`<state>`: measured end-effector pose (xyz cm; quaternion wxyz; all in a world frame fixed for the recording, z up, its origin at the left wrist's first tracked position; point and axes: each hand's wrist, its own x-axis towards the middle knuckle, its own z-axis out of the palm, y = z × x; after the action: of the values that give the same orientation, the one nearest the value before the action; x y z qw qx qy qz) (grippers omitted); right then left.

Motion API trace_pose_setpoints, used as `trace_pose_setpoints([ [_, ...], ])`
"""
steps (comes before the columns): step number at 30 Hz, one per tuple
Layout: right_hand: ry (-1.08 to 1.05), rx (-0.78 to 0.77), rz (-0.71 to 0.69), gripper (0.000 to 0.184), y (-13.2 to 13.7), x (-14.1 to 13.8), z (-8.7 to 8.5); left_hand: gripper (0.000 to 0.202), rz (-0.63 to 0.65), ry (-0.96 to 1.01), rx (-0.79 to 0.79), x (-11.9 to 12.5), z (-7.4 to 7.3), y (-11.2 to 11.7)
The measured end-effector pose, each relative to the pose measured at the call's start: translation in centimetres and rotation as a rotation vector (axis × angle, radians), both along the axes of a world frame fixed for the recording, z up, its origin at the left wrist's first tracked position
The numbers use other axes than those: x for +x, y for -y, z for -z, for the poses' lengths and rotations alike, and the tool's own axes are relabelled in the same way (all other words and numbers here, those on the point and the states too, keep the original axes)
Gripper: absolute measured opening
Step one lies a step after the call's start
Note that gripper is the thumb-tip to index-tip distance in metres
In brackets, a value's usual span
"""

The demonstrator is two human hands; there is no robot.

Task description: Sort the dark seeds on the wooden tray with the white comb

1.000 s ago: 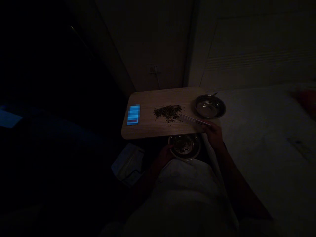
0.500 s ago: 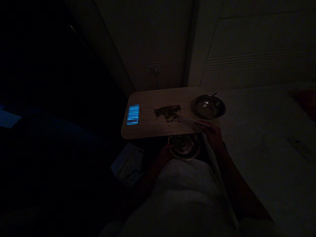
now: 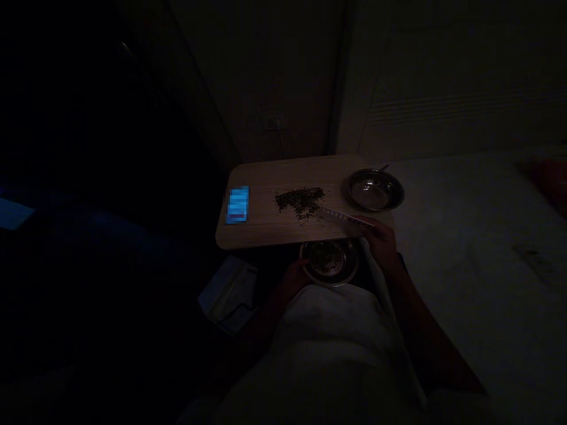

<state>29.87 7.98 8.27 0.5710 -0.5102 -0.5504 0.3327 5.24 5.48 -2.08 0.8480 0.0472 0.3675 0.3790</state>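
In dim light, my right hand (image 3: 378, 242) grips a flat white ruler-like strip (image 3: 343, 216) whose far end touches a pile of small dark seeds (image 3: 299, 200) on a light wooden board (image 3: 266, 227). My left hand (image 3: 295, 277) holds the rim of a metal bowl (image 3: 328, 261) just below the board's near edge; the bowl has some of the dark seeds in it. A second metal bowl (image 3: 375, 190) stands on the board's right end and looks empty.
A lit phone (image 3: 238, 204) lies on the board's left side. A white bed surface (image 3: 465, 236) spreads to the right. A wall socket with a cable (image 3: 274, 123) is behind. A pale object (image 3: 228, 292) lies on the floor at left.
Almost nothing has changed; the view shifted slightly and the strip stays at the pile's edge.
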Motion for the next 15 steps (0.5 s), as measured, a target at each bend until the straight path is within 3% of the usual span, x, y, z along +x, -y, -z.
trace_pose_setpoints([
  [15, 0.007, -0.047, -0.05, 0.026, -0.03, 0.58, 0.41, 0.025, -0.01, -0.014, -0.019, -0.56, -0.38, 0.25],
])
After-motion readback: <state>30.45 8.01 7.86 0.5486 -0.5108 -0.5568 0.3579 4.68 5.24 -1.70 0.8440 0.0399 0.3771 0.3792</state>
